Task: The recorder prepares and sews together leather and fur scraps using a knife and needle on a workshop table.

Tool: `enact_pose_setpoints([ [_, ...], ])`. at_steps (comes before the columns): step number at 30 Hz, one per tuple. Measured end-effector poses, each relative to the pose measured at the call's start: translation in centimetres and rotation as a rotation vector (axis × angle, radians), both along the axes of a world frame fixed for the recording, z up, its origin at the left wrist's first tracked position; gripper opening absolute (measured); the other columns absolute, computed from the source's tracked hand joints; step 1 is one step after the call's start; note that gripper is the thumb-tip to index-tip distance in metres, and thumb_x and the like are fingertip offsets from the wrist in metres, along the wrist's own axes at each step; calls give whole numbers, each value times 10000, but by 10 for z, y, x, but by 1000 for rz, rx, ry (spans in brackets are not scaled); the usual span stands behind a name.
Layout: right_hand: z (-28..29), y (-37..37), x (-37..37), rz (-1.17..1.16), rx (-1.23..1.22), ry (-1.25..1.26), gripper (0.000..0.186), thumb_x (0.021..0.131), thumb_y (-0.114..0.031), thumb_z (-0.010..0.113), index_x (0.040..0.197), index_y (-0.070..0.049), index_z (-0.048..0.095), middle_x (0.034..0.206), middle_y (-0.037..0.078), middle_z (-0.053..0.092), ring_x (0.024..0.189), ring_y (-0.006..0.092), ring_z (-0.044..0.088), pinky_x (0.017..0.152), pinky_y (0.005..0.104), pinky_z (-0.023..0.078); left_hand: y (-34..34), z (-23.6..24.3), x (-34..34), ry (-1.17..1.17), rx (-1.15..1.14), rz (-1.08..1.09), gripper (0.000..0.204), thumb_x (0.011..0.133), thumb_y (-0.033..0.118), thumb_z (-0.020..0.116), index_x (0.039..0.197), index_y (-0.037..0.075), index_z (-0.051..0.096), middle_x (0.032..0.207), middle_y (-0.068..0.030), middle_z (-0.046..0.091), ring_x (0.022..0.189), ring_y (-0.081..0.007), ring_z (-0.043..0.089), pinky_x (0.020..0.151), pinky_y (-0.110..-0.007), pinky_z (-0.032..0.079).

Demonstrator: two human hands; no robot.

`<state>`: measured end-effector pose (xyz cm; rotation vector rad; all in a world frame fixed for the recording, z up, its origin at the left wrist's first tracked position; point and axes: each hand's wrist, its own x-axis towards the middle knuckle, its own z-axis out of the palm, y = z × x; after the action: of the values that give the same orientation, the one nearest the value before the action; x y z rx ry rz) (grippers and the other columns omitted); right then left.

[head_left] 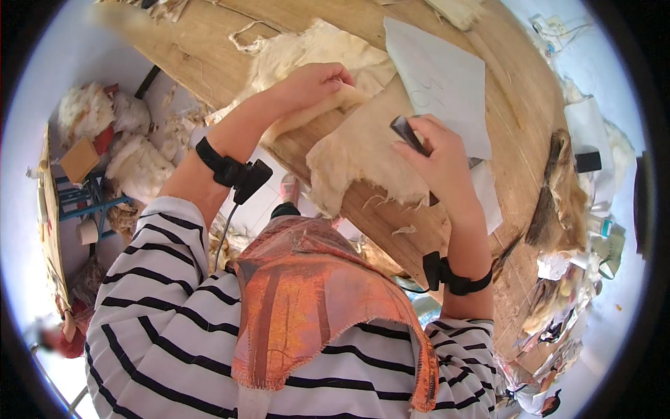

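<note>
On the wooden table [174, 38], a pale, ragged-edged hide [345, 153] lies flesh side up. My left hand [321, 80] has its fingers curled on a folded, cream fur edge [328, 108] at the hide's upper left. My right hand [436, 150] grips a short, dark block-like tool [406, 131] just over the hide's right part. A white paper sheet with handwriting [447, 70] lies beside the hide at upper right. Another fluffy pale pelt [286, 52] lies behind my left hand.
A brown fur piece [558, 188] lies at the table's right, near scraps and a dark rectangular object [588, 162]. At left, on the floor, are heaps of pale fur [139, 167] and a blue stool frame [84, 195]. An orange cloth [314, 293] covers my front.
</note>
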<state>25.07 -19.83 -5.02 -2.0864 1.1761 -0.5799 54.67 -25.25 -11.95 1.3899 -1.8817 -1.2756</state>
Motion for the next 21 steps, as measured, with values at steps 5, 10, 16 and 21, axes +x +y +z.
enact_pose_setpoints([
  [5, 16, -53, -6, 387, 963, -904, 327, 1028, -344, 616, 1116, -34, 675, 1046, 91, 701, 834, 187, 663, 762, 326, 526, 37, 6, -15, -35, 56, 51, 185, 967, 64, 630, 1148, 50, 663, 1108, -54, 683, 1024, -165, 635, 919, -307, 506],
  [10, -18, -85, 31, -23, 792, -1288, 338, 1072, -352, 526, 1119, -43, 653, 1218, 126, 642, 1022, 177, 622, 967, 335, 483, 65, -4, -29, -328, -662, 37, 319, 788, 78, 738, 1104, 98, 696, 1117, -62, 673, 1042, -288, 636, 924, -390, 528],
  [16, -51, -115, 90, 313, 282, -229, 335, 1066, -300, 464, 1064, -41, 677, 1023, 123, 707, 950, 257, 642, 914, 360, 490, 69, -17, -30, -440, -742, 55, 245, 802, 134, 723, 1045, 157, 712, 1092, -2, 693, 1021, -235, 647, 915, -381, 531],
  [21, -69, -113, 102, 388, 76, -184, 371, 1078, -336, 450, 1093, -58, 695, 1027, 139, 723, 974, 365, 646, 907, 399, 500, 70, -19, -31, -380, -768, 144, 149, 851, 172, 670, 998, 170, 690, 1008, 17, 677, 998, -213, 642, 865, -356, 525],
])
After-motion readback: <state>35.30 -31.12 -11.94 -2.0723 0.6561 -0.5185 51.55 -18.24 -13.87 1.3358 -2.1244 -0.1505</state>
